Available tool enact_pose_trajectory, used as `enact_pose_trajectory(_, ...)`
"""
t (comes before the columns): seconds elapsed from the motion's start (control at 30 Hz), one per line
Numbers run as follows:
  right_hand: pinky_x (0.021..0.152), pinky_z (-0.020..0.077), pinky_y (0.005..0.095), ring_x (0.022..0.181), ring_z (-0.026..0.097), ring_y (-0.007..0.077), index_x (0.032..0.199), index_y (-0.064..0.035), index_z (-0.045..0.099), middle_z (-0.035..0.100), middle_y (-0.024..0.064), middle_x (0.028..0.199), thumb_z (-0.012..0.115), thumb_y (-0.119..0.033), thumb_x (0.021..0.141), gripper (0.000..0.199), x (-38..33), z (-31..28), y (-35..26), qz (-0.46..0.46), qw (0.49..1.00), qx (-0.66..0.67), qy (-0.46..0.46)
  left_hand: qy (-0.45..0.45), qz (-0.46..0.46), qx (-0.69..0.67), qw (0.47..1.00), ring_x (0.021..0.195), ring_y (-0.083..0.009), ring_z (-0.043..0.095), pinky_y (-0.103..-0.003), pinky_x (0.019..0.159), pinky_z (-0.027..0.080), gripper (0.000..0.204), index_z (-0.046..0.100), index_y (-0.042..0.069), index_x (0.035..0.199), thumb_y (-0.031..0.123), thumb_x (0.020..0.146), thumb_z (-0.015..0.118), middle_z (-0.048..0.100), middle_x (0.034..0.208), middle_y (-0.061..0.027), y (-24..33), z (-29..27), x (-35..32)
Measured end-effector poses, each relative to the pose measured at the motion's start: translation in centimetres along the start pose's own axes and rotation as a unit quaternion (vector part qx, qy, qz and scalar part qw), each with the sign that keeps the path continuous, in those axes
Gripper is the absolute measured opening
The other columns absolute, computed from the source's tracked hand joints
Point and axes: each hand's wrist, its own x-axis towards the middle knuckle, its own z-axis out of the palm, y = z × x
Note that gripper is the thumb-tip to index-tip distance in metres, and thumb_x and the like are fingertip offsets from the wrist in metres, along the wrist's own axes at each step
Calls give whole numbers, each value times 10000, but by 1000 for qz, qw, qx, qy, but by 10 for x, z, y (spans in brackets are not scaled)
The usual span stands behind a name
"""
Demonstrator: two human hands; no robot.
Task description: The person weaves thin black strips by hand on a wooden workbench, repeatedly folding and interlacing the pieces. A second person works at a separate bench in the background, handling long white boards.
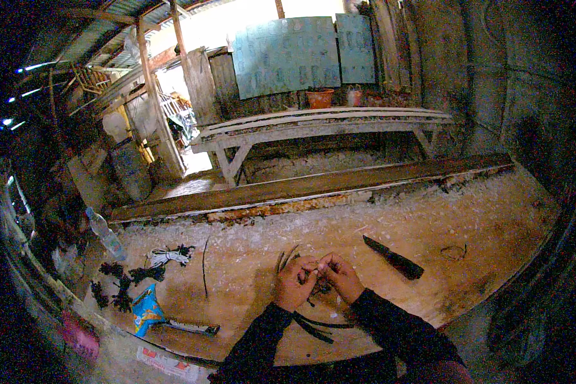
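My left hand [296, 281] and my right hand [339, 276] meet above the wooden table, fingertips pinched together. Dark thin strands poke out past the left hand's fingers, so it appears closed round them. What the right fingertips pinch is too small to make out. Below the hands, several dark strips [313, 328] lie on the table between my forearms. To the right rests a knife [393, 257] with a dark blade and handle. A single thin dark strand [205, 267] lies left of my hands.
On the table's left are dark bundles [121, 288], a white cord bundle [170, 256], a blue packet [148, 311] and a clear plastic bottle [105, 235]. A thin loop [454, 252] lies far right. A raised beam [313, 185] runs along the far edge; a bench [326, 125] stands behind.
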Motion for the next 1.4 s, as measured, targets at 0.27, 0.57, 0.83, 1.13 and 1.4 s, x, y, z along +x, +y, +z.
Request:
enact_pose_trajectory(0.27, 604, 374, 196, 644, 460, 58, 797, -98, 494, 508, -40, 716, 522, -185, 794, 92, 4, -11, 2, 93, 994, 43, -38, -18, 69, 33, 997, 550, -188, 485, -299, 501, 411, 218, 525, 97, 893, 65, 683, 577, 554, 718, -67, 8, -7, -1)
enact_pose_trajectory(0.57, 584, 385, 201, 634, 474, 68, 781, -99, 502, 517, -28, 710, 553, -157, 769, 78, 1, -10, -6, 130, 984, 119, -30, -8, 132, 25, 991, 608, -220, 521, -311, 534, 432, 182, 521, 85, 872, 83, 701, 583, 542, 708, -93, 11, -7, -3)
enact_pose_trajectory(0.83, 621, 398, 204, 678, 491, 83, 792, -71, 499, 530, 1, 743, 541, -126, 776, 72, 4, -14, 4, 65, 997, 31, 8, 33, -63, -149, 986, 686, -120, 527, -243, 611, 435, 188, 525, 54, 835, 50, 676, 624, 547, 749, -40, -2, 11, -4)
enact_pose_trajectory(1.13, 664, 421, 245, 723, 528, 129, 772, -19, 551, 562, 46, 750, 566, -82, 746, 70, -4, 0, -11, -76, 984, -149, 64, -9, -49, -145, 988, 763, -150, 545, -228, 599, 479, 490, 395, 51, 1112, 39, 680, 625, 548, 837, -68, -16, 5, -3)
enact_pose_trajectory(1.4, 689, 425, 271, 753, 556, 178, 802, -11, 590, 588, 86, 775, 586, -78, 721, 106, -4, 0, -29, -135, 959, -246, 31, -5, -130, -217, 967, 736, -129, 554, -227, 583, 477, 485, 361, 51, 1167, 34, 731, 573, 559, 853, -91, -12, 2, -2)
